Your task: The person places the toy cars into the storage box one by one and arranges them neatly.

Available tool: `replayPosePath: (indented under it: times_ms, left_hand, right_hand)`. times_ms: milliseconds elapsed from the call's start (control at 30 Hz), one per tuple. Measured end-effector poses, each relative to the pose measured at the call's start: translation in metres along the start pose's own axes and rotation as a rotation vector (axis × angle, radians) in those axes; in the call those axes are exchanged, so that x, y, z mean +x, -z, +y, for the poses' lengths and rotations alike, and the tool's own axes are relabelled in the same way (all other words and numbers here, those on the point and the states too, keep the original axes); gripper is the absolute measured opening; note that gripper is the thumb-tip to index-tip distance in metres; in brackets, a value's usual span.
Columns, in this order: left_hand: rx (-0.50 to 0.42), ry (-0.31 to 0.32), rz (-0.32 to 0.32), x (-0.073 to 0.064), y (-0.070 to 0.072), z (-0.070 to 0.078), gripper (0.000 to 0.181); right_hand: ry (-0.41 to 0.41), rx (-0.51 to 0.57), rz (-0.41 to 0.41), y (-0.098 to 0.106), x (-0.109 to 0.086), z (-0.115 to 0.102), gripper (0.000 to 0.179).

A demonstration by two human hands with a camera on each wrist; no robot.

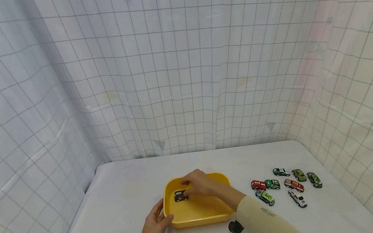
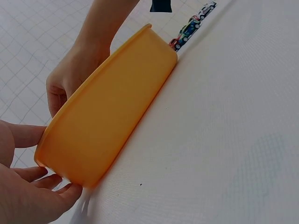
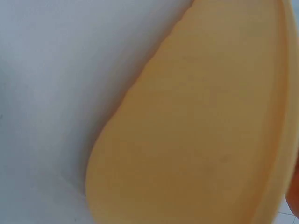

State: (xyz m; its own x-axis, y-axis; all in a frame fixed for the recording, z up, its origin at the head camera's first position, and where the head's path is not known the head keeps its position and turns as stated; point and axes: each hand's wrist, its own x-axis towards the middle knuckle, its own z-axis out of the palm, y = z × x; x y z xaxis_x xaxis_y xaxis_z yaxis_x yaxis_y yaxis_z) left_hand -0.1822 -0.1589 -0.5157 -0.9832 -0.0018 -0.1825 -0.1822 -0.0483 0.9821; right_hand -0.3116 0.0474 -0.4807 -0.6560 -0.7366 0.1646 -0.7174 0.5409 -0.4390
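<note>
Three sides of gridded curtain (image 1: 169, 73) box in a white table (image 1: 123, 196), its bare top running wide from the tray to the left edge. One cream sleeve (image 1: 269, 220) slants in from the near right, the forearm crossing above the tray's right rim. The yellow tray (image 1: 201, 209) sits at center, a narrower strip of tabletop dividing it from eight cars (image 1: 272, 184) grouped toward the right edge. At its near-left corner, the left hand (image 1: 154, 223) grips the wall, thumb over the rim, fingers outside. The right hand (image 1: 197, 184) bends downward inside, fingertips at one dark car (image 1: 179, 196) in the tray's left half; whether they pinch it cannot be told.
</note>
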Motion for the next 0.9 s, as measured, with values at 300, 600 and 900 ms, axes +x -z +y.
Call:
replayPosePath:
  times_ms: [300,600,900]
  left_hand:
    - [0.022,0.007,0.016,0.002,0.001,-0.002,0.079]
    - [0.018,0.009,0.023,0.003,0.0,0.0,0.079]
    - [0.023,0.024,0.038,0.003,-0.002,0.001,0.08]
  right_hand:
    - [0.003,-0.007,-0.008,0.016,-0.014,0.001,0.032]
    - [-0.034,0.006,0.011,0.036,-0.036,0.012,0.033]
    - [-0.043,0.006,0.043,0.051,-0.054,0.023,0.031]
